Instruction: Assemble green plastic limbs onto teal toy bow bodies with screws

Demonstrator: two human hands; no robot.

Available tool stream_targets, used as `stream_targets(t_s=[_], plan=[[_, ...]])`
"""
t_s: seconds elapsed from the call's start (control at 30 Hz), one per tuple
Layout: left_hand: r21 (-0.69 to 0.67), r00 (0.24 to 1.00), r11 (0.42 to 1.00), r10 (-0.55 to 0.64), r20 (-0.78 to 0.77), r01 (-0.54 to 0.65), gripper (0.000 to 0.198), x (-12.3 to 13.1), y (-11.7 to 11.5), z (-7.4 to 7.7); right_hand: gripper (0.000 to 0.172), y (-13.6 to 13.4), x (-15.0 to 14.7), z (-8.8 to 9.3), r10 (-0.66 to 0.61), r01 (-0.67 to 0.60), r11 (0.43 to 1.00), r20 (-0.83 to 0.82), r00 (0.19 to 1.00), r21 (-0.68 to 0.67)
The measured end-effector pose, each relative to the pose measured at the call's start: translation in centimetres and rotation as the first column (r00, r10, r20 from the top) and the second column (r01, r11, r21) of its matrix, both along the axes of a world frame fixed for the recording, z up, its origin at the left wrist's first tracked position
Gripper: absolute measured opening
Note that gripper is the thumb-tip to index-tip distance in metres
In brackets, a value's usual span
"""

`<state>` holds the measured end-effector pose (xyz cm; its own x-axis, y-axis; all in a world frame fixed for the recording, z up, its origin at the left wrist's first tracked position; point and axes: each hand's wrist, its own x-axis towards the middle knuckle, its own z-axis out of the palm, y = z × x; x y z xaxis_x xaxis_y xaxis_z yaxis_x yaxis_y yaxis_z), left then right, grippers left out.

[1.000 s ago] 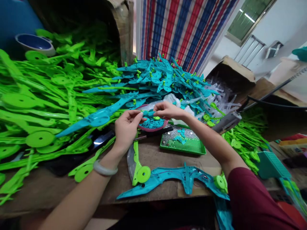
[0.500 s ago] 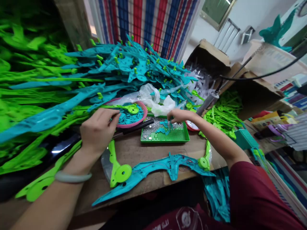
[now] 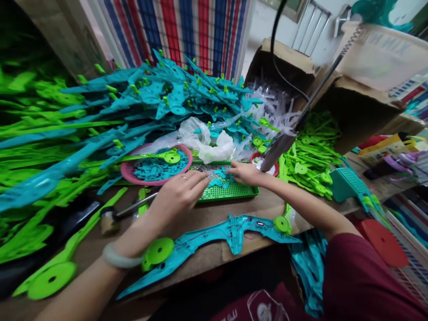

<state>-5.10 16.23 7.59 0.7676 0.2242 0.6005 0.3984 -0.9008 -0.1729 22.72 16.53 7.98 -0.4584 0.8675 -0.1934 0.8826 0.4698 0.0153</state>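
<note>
Over the shallow green tray (image 3: 230, 193), both bare hands reach in with bent fingers: the left hand (image 3: 182, 189), palm down, comes across the near left side, its fingertips above the silvery bits (image 3: 210, 170), while the right hand (image 3: 246, 173) dips toward the far right part, beside a few small blue pieces (image 3: 216, 183). Whether either hand pinches anything I cannot tell, since the fingers hide their own tips. Loose pieces and silvery bits lie together inside the tray's low rim, which probably stops them from scattering and leaves them easy to pick at from both sides. Just left of it, a pink basket (image 3: 128, 176) holds many more such blue pieces, perhaps as the store within reach. To the right of the tray, a grey tool (image 3: 278, 149) leans above the right wrist with a rod and cord behind it, likely hung so it is handy without taking bench room. Nearest the body, a long blue frame (image 3: 195, 240) lies hollow side up, thin wires showing, presumably so its inside can be got at; green discs (image 3: 159, 250) sit by its ends. Behind everything, a blue heap (image 3: 175, 96) fills the back of the bench (image 3: 257, 205).
</note>
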Motion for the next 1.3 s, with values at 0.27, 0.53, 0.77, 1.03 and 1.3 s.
stream_targets(t_s=[0.27,0.53,0.77,1.03,1.3], plan=[[-0.056,0.982,0.998,0.036,0.188,-0.026,0.019,-1.6,0.7,-0.6,0.025,0.6,1.0,-0.8,0.026,-0.028,0.995,0.026,0.999,0.094],[-0.105,0.959,0.988,0.134,0.249,-0.111,0.018,-3.6,0.9,-0.6,0.032,3.7,-2.5,-0.3,0.246,-0.252,0.967,0.101,0.964,0.044],[-0.095,0.945,0.987,0.152,0.289,-0.129,0.024,-4.2,0.8,-0.1,0.031,3.5,-2.1,0.2,0.146,-0.158,0.984,0.146,0.978,0.079],[-0.043,0.947,0.986,0.165,0.277,-0.159,0.021,-4.5,0.9,0.2,0.027,0.2,0.1,0.2,0.141,-0.151,0.987,0.136,0.981,0.060],[-0.271,0.906,0.949,0.251,0.340,-0.160,0.022,-6.0,0.9,0.1,0.022,-2.2,-1.0,1.2,0.110,-0.112,0.991,0.036,0.993,0.077]])
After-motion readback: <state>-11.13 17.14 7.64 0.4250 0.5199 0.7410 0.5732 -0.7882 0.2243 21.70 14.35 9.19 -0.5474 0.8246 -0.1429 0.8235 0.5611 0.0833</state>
